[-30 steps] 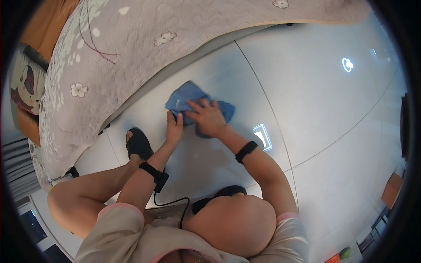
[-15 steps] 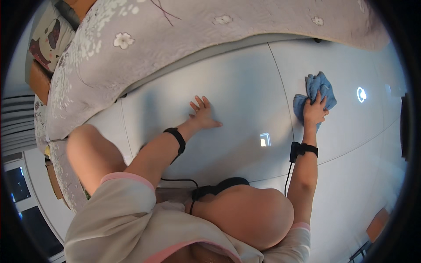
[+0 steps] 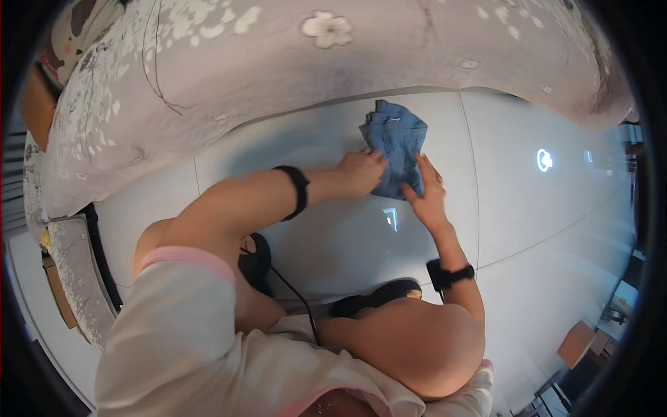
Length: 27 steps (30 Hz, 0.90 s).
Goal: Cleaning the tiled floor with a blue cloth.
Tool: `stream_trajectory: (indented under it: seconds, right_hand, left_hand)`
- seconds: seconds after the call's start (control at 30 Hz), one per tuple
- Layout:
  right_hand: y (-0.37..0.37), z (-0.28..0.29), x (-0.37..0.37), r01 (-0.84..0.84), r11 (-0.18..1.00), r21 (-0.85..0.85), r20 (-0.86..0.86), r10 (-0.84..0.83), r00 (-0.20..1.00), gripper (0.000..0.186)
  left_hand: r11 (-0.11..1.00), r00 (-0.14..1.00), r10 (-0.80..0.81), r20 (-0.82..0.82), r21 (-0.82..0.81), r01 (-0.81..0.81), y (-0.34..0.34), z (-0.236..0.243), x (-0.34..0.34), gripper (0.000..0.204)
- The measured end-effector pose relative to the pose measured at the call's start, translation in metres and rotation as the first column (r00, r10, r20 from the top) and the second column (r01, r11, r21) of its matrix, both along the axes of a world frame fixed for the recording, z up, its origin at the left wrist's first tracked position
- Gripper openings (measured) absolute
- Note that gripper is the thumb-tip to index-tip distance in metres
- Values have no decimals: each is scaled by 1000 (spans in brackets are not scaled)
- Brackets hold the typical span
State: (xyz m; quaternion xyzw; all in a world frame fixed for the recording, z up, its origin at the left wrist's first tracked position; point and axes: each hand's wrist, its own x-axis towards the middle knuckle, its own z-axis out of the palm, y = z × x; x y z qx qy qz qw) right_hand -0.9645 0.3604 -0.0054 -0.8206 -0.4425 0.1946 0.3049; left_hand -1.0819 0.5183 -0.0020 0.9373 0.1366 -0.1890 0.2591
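Observation:
On the pale tiled floor lies a blue cloth (image 3: pixel 397 142), flattened out and partly folded, with creases along its far end. Curled at the cloth's left edge is my left hand (image 3: pixel 363 172), its fingers closed on the fabric. My right hand (image 3: pixel 429 193) rests at the right edge with fingers and thumb apart, touching the cloth. A black band is strapped on each forearm.
A bed with a flowered cover (image 3: pixel 278 62) hangs over the floor's far side. Black slippers (image 3: pixel 372 295) are on my feet, between my bent knees. A dark cable (image 3: pixel 295 292) runs beside my legs. At the lower right stands a brown box (image 3: pixel 577 344).
The cloth has moved left, from the right side to before me, and lies flatter. My left hand, earlier spread on the bare floor, has closed on it. My right hand has shifted left.

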Motion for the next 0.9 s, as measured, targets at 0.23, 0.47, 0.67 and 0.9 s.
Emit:
stream_trajectory:
  seconds: [0.23, 0.47, 0.67, 0.9]
  right_hand:
    - [-117, 48, -64, 338, 881, -332, -690, -471, 550, 53]
    - [-149, 78, -154, 367, 785, -499, -845, -535, -4, 61]
    - [-206, 76, -158, 412, 775, -480, -870, -482, -106, 61]
    - [-181, 80, -153, 281, 790, -544, -835, -542, -94, 59]
  left_hand:
    - [934, 893, -357, 276, 132, 333, 10, 3, 13, 64]
    - [978, 922, -186, 341, -31, 209, 11, -42, 34, 71]
    - [989, 940, -51, 338, -113, 95, 20, -59, 37, 47]
    - [538, 788, -338, 514, 793, -286, 73, -158, -77, 43]
